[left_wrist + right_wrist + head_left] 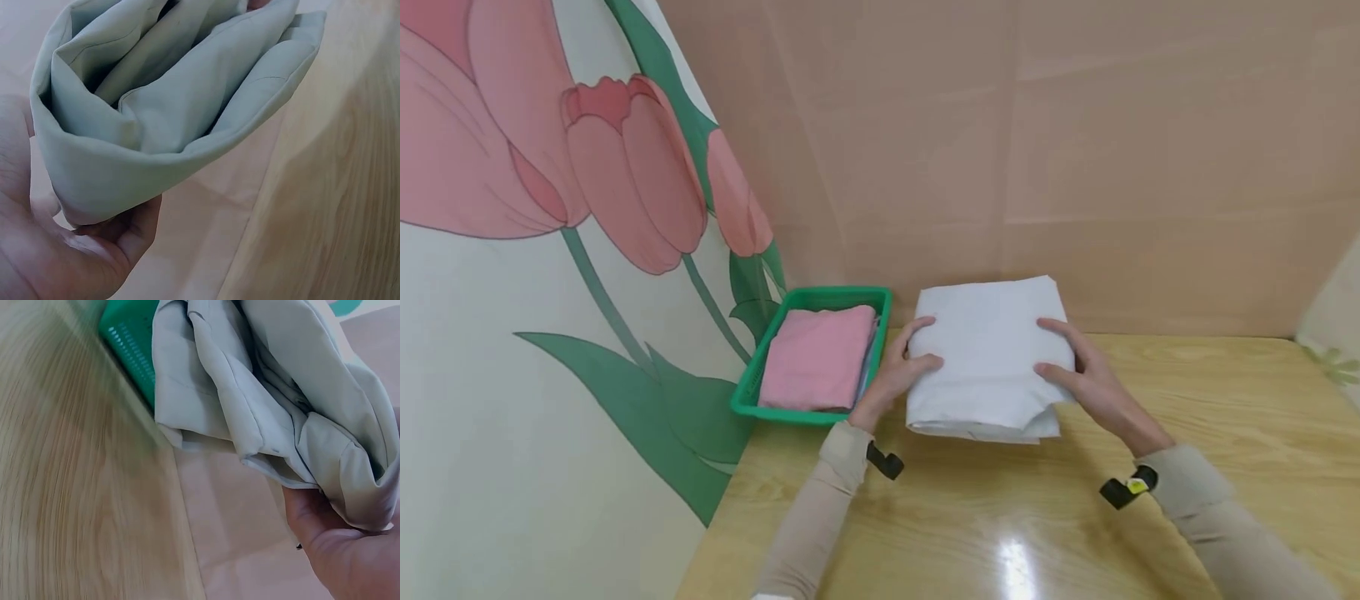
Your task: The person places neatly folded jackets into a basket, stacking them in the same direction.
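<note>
A folded white cloth [988, 358], thick and squarish, is held between both hands a little above the table. My left hand [895, 371] grips its left edge, thumb and fingers on either face. On the opposite edge, my right hand [1097, 387] holds it the same way. Several loose layers show along the near side of the cloth [106, 181] in the left wrist view. In the right wrist view the layered cloth [212, 387] hangs over the fingers and hides part of them.
Left of the cloth stands a green plastic basket [838, 292] with a folded pink cloth [816, 358] in it, and a bluish one partly showing beneath. The wooden table [955, 508] meets a brown-covered wall [1075, 167] behind. A tulip-patterned wall panel [490, 375] rises at the left.
</note>
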`<state>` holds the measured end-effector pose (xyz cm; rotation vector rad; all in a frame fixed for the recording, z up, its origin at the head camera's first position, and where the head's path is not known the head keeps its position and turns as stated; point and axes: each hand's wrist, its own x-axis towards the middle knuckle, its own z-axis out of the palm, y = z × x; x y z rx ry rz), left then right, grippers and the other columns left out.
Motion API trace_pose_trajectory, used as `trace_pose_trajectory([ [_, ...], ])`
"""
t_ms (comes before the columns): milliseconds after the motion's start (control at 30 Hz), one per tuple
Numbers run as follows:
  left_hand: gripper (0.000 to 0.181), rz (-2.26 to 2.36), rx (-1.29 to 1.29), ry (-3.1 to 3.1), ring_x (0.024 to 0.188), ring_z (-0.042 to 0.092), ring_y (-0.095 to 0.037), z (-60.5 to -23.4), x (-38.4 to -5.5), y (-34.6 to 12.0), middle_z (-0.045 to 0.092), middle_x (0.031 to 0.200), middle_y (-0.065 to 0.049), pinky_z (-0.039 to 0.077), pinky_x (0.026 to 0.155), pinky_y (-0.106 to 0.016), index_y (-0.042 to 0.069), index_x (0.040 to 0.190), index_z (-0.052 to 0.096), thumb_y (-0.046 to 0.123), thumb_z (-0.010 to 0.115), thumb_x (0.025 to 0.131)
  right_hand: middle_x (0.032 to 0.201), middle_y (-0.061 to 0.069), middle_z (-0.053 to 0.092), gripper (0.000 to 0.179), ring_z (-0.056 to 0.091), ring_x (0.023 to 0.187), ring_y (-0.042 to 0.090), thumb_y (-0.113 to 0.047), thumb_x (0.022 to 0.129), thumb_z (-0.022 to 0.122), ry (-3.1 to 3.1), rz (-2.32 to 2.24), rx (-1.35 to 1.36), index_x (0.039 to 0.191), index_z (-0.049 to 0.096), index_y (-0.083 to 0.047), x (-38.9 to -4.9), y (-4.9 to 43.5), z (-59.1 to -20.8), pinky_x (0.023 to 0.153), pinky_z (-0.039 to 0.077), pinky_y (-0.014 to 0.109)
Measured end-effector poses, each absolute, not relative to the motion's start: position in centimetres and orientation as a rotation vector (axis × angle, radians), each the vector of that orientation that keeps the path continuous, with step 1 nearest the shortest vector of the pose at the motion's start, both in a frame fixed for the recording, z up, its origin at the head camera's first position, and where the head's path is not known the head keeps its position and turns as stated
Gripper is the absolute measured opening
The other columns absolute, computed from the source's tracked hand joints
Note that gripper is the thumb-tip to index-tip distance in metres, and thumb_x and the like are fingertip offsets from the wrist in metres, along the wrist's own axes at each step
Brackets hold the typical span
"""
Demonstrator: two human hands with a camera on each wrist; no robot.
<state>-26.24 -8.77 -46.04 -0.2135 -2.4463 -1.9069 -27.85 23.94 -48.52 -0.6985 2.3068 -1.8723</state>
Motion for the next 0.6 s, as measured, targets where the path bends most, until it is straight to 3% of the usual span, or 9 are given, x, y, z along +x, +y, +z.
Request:
trace_pose_trajectory([
  [233, 0.069, -1.849, -0.241, -2.422, 0.154, 0.033, -0.030, -44.9, -26.2, -11.6, 0.036, 0.170, -0.002, 0.027, 0.126, -0.057, 0.031, 0.153, 0.056, 0.015, 0.076, 0.089, 0.166, 0.023, 0.027, 0.067, 0.049, 0.127, 0.025, -0.016, 0.108, 0.065, 2.204, -1.988, -0.713, 0.167, 0.033, -0.019, -28.1, 21.1, -47.5, 0.089, 0.054, 0.020],
  [367, 0.068, -1.836, -0.185, -2.398, 0.154, 0.036, -0.029, -44.0, -25.9, -13.1, 0.039, 0.168, -0.003, 0.027, 0.127, -0.055, 0.031, 0.152, 0.057, 0.014, 0.076, 0.089, 0.160, 0.022, 0.032, 0.067, 0.050, 0.123, 0.020, -0.015, 0.107, 0.065, 2.172, -2.020, -0.721, 0.166, 0.034, -0.018, -28.1, 19.4, -46.7, 0.090, 0.053, 0.020],
  [600, 0.065, -1.898, -0.117, -2.358, 0.154, 0.036, -0.029, -42.8, -25.5, -15.9, 0.037, 0.169, 0.002, 0.031, 0.125, -0.058, 0.032, 0.153, 0.056, 0.016, 0.074, 0.092, 0.155, 0.025, 0.039, 0.070, 0.052, 0.120, 0.022, -0.012, 0.105, 0.066, 2.152, -2.020, -0.763, 0.166, 0.033, -0.014, -28.3, 16.5, -45.5, 0.088, 0.054, 0.022],
])
